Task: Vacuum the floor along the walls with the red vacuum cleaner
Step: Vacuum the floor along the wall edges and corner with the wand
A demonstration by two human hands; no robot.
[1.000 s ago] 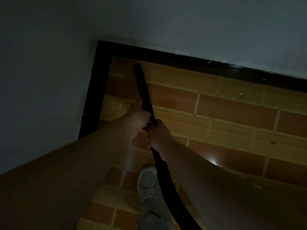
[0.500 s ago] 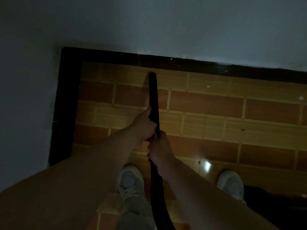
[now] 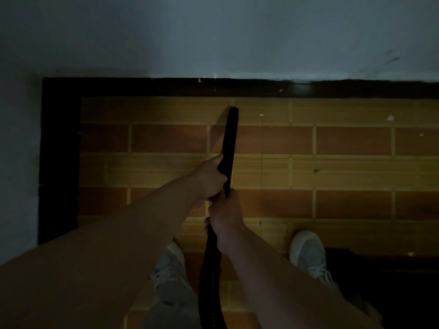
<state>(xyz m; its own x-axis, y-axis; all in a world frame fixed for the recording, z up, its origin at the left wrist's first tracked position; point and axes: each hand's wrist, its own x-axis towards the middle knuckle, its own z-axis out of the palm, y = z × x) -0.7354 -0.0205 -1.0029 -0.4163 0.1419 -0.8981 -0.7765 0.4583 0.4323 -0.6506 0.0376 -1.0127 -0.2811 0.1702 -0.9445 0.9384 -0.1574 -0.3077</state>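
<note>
Left hand (image 3: 209,180) curls round the black wand (image 3: 230,138) at frame centre. Right hand (image 3: 223,216) grips just below it, where the ribbed hose (image 3: 210,281) begins. The stacked hold likely steers the tip, which sits near the dark skirting (image 3: 166,87) at upper centre. The red body is out of frame.

A pale grey painted wall (image 3: 213,32) meets another at the left corner. A black skirting band (image 3: 166,87) edges the orange-and-tan brick-pattern tiled floor (image 3: 344,162). The light is dim.
</note>
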